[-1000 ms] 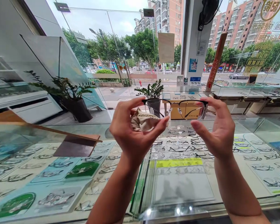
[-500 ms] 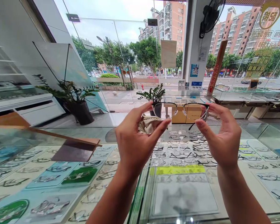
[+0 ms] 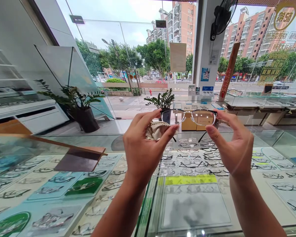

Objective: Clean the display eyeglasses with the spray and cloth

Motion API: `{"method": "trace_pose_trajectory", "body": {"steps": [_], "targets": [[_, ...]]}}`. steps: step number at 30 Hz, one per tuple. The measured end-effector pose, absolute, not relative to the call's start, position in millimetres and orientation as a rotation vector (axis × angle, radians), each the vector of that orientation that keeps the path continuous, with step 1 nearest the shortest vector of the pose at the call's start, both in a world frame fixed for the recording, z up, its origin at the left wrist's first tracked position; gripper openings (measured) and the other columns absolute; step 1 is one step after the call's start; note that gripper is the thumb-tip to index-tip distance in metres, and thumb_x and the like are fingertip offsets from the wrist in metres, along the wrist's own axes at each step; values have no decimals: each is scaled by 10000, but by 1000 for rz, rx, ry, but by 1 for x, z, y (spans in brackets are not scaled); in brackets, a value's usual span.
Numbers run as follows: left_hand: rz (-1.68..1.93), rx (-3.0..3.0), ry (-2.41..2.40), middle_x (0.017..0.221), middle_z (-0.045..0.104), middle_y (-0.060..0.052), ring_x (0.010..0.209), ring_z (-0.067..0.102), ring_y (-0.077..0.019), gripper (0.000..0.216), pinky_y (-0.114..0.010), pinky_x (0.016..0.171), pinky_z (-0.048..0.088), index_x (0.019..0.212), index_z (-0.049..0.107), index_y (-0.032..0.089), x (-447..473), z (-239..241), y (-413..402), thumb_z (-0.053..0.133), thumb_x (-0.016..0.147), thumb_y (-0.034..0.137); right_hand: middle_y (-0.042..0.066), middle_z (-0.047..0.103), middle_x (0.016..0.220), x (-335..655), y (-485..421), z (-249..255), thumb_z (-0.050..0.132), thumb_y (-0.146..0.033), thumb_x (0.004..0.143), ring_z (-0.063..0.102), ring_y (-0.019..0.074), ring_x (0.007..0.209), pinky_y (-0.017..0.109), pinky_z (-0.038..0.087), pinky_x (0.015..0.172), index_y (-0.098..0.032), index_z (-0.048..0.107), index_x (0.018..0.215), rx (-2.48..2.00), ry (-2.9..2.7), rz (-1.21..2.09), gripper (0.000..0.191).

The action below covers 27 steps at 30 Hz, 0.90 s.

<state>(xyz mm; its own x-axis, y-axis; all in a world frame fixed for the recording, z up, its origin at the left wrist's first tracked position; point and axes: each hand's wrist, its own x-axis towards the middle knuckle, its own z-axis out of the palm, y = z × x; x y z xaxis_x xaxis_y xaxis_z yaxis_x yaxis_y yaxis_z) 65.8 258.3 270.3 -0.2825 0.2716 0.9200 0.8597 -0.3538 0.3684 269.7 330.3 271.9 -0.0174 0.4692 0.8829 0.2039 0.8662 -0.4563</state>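
Note:
Between my two hands a pair of glasses with a dark upper rim and clear lenses is held up above the glass counter. My left hand pinches the left end of the frame between thumb and fingers. A crumpled beige cloth is tucked in that same hand, under the fingers. My right hand grips the right end of the frame, thumb below and fingers above. Below the lenses the dark temple tips hang down. Bright light spots show on the right lens.
Under my arms a glass display counter holds rows of spectacle frames. A wooden-edged board rests at left. Beyond stand a potted plant, a smaller plant, a cardboard-coloured box and a glass wall facing the street.
The glasses have tilted, so the lenses now face me more and catch reflections. Both temple tips show below. My right hand has shifted slightly left.

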Motion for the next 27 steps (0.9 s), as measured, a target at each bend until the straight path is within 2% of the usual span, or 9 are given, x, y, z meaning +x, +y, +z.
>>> {"method": "trace_pose_trajectory", "body": {"steps": [11,27], "targets": [[-1680,-1511,-1378,1082,760,-61,993,723,-225,424,-391,900,614,1180,760,256,63,269,266,850,842,493,78,780,1176,268,328,273,787,-439,923,716,319,1164,590,562,1086,-279,759,1206,-532,-1601,146,326],[-1692,-1590,-1393,1086,775,-63,993,736,-225,450,-365,864,595,1176,750,247,56,266,276,837,843,536,74,767,1221,268,326,272,783,-393,923,704,323,1168,602,531,1114,-294,747,1256,-530,-1597,122,349]]}}
